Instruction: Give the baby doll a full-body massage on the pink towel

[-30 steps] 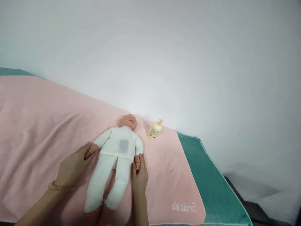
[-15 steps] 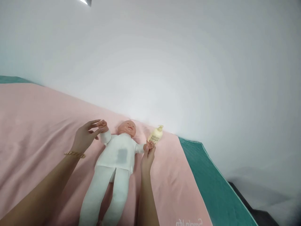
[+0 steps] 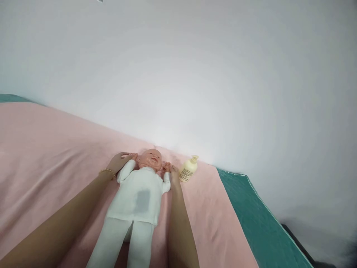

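A baby doll (image 3: 135, 193) lies on its back in a white top and white trousers, a grey patch on its chest. Both its arms are bent up beside its head. My left hand (image 3: 119, 160), with a beaded bracelet at the wrist, grips the doll's hand on the left of its head; the fingertips are partly hidden there. On the other side, my right hand (image 3: 174, 173) has hold of the doll's other hand, close to a pale yellow pump bottle (image 3: 189, 169) standing just to the right.
Under the doll spreads a pink cloth (image 3: 214, 216) with wrinkles, laid over a green surface (image 3: 256, 216) that shows at the right and far left. A pale wall (image 3: 178, 74) rises directly behind. Something dark shows past the green edge at lower right.
Both my hands have moved inward and up beside the doll's head, bringing its arms from spread out to bent. The camera view has shifted slightly.
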Demonstrator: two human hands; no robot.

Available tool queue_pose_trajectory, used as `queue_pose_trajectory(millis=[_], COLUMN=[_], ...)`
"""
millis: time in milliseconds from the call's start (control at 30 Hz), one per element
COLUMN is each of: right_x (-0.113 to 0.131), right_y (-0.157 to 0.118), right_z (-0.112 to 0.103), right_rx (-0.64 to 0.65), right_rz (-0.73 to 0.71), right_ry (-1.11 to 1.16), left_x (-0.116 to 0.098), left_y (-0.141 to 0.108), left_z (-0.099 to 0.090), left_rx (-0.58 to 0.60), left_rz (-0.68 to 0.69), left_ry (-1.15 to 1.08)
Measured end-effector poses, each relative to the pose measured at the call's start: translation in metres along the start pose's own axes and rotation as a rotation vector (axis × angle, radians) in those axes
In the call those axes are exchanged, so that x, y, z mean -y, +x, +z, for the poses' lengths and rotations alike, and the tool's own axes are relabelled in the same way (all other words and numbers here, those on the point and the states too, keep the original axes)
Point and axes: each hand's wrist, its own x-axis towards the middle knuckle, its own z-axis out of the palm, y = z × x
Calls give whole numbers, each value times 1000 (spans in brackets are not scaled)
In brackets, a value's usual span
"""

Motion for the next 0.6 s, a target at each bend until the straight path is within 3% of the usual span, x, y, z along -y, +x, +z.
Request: queue_pose_trajectory(millis=[233,433,600], right_x=[-3,32,61], right_y=[-6,-40,-72], right_z=[5,3,4], right_rx=[20,-20,-88], right_rz=[21,-121,-287], right_ry=[22,7,-5], left_x=[-4,-19,-43], left_y=[-3,-30,-69], left_z=[2,3,-4], left_rx=[6,-245,-360], left_rz=[29,143,274], left_ry=[72,60,136])
